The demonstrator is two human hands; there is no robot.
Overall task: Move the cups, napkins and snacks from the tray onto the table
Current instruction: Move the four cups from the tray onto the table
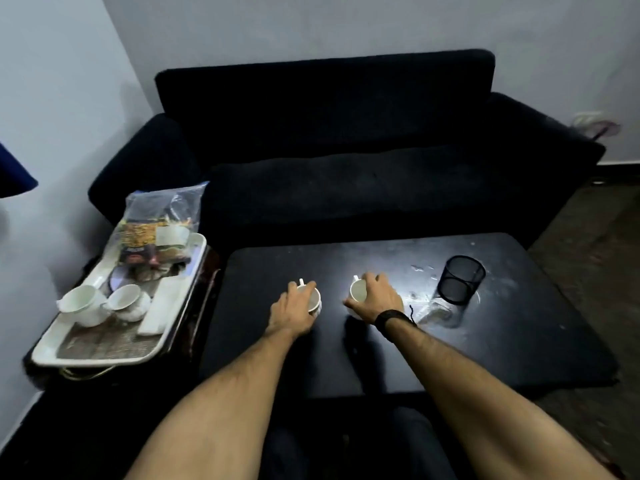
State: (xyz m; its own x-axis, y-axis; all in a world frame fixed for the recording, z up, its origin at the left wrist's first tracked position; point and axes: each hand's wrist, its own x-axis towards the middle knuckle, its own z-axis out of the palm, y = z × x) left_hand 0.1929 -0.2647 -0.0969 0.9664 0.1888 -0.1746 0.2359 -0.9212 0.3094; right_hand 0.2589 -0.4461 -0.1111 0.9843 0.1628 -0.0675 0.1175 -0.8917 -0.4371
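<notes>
I have a small white ceramic cup (313, 299) under my left hand (294, 308) and a second white ceramic cup (358, 294) under my right hand (379, 299). Each grip is clamped over a rim from above, fingers draped down the sides, which I judge is the steady way to set them down on the dark matte counter (519, 334). Both cups sit side by side near its centre, handles pointing to twelve o'clock.

At nine o'clock the pale rectangular plastic tray (45, 355) holds two more glossy white cups (85, 303), a flat white stack of napkins (162, 306) and a crinkled clear plastic bag of snacks (156, 233). At three o'clock stands a black wire-mesh cylinder holder (460, 278). The black fabric sofa (346, 133) fills twelve o'clock.
</notes>
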